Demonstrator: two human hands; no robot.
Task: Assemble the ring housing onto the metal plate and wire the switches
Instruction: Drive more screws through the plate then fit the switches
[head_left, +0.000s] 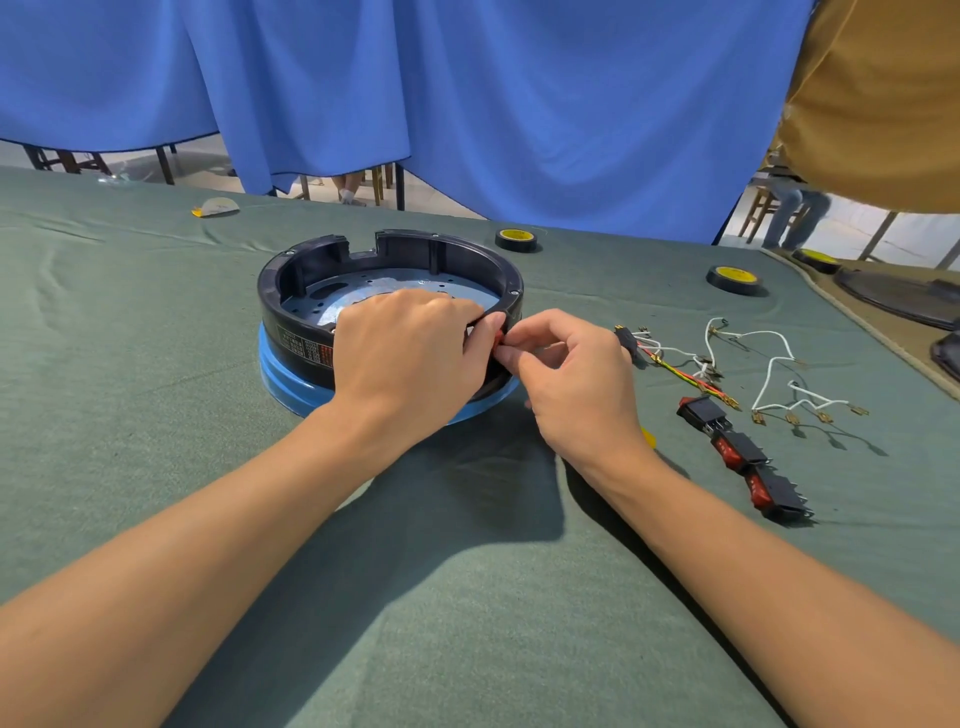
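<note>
– Blue curtain (519, 104) hangs across the far side, and a green cloth covers the table (130, 441). What lies at the left?
– At the far left edge there is a small white and yellow scrap (218, 207). Right of it, about the middle, stands the ring housing (275, 322). It is black, with a notch in its far wall.
– And the metal plate?
– The metal plate (317, 306) shows inside the ring as its floor, drilled with small holes. A blue rim (283, 376) sticks out below the housing and rests on the cloth.
– What about the hands?
– The left hand (400, 358) lies over the near wall of the housing. Its fingers curl over the rim with their tips hidden, and its thumb is on the outside. The right hand (576, 379) reaches in from the right and pinches a red switch (500, 339) between thumb and forefinger. It holds the switch against the housing's near-right wall, touching the left thumb. I cannot tell whether the switch sits in an opening.
– Further right?
– A roll of black tape (517, 240) sits just beyond the housing. Then come loose wires (704, 364), white ones and a red-yellow pair, ending in metal terminals. Nearer than those, three spare switches (740, 448) lie in a row, end to end. A second tape roll (733, 279) sits farther right, and someone's mustard garment (883, 104) fills the top right corner.
</note>
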